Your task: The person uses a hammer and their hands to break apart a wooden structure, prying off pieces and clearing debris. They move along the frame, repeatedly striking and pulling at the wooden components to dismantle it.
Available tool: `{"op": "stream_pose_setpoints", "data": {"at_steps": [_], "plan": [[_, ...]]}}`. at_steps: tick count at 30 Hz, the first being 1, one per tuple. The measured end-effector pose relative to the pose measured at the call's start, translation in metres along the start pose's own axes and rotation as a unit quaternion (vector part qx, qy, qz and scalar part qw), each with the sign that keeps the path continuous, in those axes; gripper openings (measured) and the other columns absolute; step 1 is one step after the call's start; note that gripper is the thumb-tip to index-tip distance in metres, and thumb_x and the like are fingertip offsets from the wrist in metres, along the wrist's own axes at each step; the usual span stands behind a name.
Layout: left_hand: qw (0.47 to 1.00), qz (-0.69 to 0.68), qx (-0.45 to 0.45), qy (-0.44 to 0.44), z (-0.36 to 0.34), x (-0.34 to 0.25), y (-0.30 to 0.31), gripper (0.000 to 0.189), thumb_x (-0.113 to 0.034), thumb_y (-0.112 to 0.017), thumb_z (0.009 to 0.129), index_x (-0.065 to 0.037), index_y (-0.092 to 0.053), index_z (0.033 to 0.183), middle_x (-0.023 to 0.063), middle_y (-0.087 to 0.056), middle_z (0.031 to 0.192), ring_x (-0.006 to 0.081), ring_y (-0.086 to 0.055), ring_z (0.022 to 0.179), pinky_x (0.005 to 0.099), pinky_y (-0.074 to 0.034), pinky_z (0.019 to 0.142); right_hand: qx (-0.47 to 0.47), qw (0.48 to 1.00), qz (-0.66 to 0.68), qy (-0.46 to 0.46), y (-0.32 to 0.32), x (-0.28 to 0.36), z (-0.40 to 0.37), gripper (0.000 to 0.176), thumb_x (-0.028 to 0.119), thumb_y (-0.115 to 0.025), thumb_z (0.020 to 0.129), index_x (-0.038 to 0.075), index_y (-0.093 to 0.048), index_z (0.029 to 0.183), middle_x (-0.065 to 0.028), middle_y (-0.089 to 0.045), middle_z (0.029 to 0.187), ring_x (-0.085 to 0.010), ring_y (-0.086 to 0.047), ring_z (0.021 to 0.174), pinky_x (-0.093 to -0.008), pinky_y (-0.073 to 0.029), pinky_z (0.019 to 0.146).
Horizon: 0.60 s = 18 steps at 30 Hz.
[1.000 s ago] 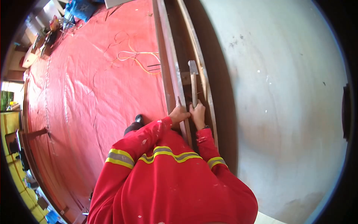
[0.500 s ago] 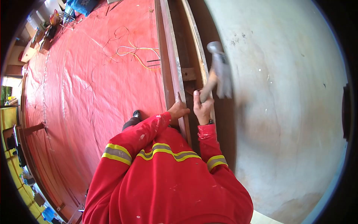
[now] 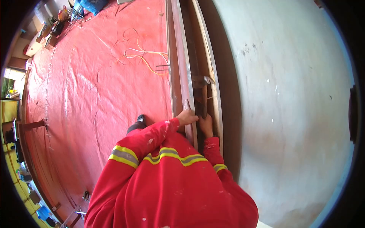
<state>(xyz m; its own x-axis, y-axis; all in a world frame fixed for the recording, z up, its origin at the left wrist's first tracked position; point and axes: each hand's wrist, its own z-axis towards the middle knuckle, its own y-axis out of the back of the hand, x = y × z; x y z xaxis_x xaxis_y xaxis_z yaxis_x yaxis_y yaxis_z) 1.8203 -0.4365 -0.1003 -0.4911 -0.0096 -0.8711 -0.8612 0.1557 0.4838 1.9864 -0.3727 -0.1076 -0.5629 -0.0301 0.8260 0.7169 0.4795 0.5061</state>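
My right hand (image 3: 206,126) is wrapped round the handle of a hammer (image 3: 204,99), low between two long wooden boards. The hammer's head lies at a short wooden crosspiece, close to the inner side of the right-hand board (image 3: 207,43). A thin, pale, nail-like piece (image 3: 210,98) shows beside the handle at that board. My left hand (image 3: 188,117) grips the top edge of the left-hand board (image 3: 183,62), its index finger stretched along the wood and its thumb over the edge towards the hammer.
A pale, stained wall (image 3: 289,114) rises on the right. Red plastic sheeting (image 3: 102,83) covers the area to the left, with loose yellow and white cords (image 3: 142,55) near the boards. Boxes and a blue bag (image 3: 93,5) are at the upper left.
The hammer has swung down and left from above the right-hand board into the gap between the boards, my right hand lowering with it. My left hand keeps its hold on the board.
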Motion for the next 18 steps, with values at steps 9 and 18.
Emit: {"op": "stream_pose_setpoints", "data": {"at_steps": [9, 18], "plan": [[0.996, -0.06, 0.013, 0.062, 0.0, 0.001, 0.002, 0.028, -0.024, -0.061, 0.08, -0.003, -0.062, 0.099, 0.0133, -0.057, 0.066, 0.0281, -0.061, 0.069, 0.04, -0.042, 0.087, -0.218, 0.938, 0.12, 0.244, 0.031, 0.135, 0.006, 0.032, 0.014, -0.061, 0.092, 0.001, -0.051, 0.063, -0.0053, -0.05, 0.056, -0.0149, -0.048, 0.051, -0.0346, -0.036, 0.048], [0.953, -0.248, -0.058, 0.161, 0.0, 0.009, -0.011, 0.109, -0.016, -0.069, 0.075, 0.013, 0.017, 0.134, 0.0099, -0.057, 0.071, 0.0168, -0.056, 0.063, 0.0286, -0.05, 0.061, -0.104, 0.992, 0.009, 0.071, -0.031, -0.014, 0.004, 0.029, 0.022, -0.065, 0.086, -0.005, -0.062, 0.095, -0.0216, -0.068, 0.084, -0.0326, -0.067, 0.074, -0.0446, -0.049, 0.061]]}}
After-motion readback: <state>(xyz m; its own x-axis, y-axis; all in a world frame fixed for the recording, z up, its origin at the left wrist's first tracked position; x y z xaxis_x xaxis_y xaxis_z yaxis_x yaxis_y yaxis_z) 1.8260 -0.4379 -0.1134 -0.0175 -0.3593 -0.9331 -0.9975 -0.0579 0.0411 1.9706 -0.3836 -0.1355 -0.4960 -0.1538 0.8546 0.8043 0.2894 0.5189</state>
